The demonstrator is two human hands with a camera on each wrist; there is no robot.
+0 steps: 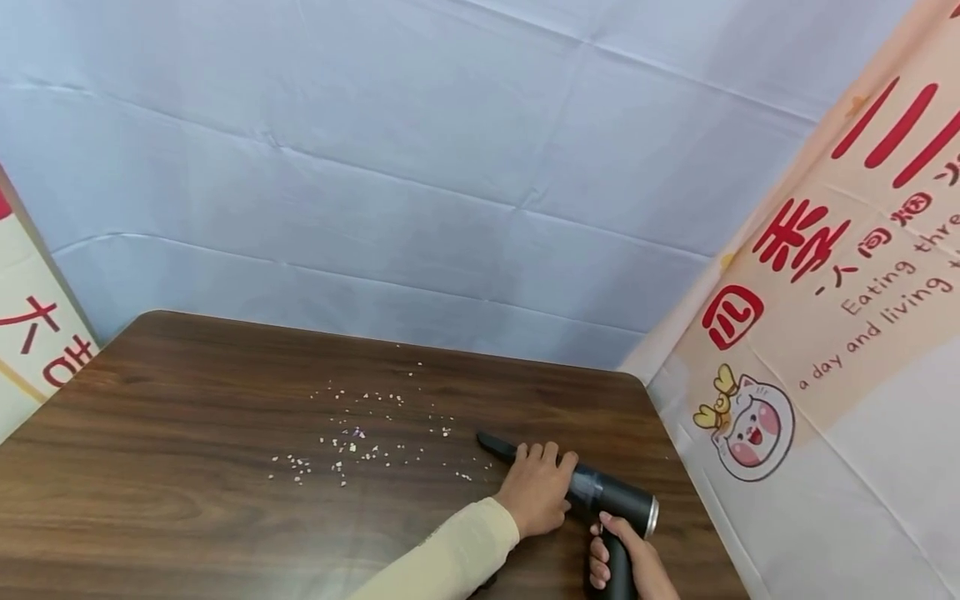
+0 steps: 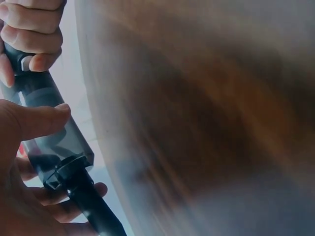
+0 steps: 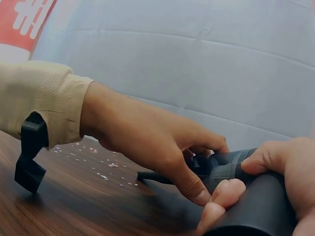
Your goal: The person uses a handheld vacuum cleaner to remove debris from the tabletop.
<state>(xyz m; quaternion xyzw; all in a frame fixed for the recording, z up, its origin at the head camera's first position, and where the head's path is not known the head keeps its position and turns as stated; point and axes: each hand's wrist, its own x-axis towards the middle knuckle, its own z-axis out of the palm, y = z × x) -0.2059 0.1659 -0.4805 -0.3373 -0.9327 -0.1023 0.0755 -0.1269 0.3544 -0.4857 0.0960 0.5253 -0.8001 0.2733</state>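
Observation:
A black handheld vacuum cleaner (image 1: 621,498) with a see-through front section and a narrow nozzle (image 1: 495,446) is at the right of the table (image 1: 187,517). My right hand (image 1: 633,557) grips its handle, fingers curled round. Across the front part lies my left hand (image 1: 536,493), palm down in the head view. In the left wrist view, its thumb (image 2: 44,120) lies over the clear section (image 2: 66,140), with the fingers on the other side near the nozzle's base. The nozzle tip points left, toward small pale scraps (image 1: 354,447) scattered over the table's middle.
A pale cloth backdrop (image 1: 375,183) hangs behind the table. On the right is a printed cloth (image 1: 847,333) with red characters and a cartoon cat, and at the left edge another printed panel (image 1: 30,317). A black strap piece (image 3: 32,152) hangs at the left sleeve.

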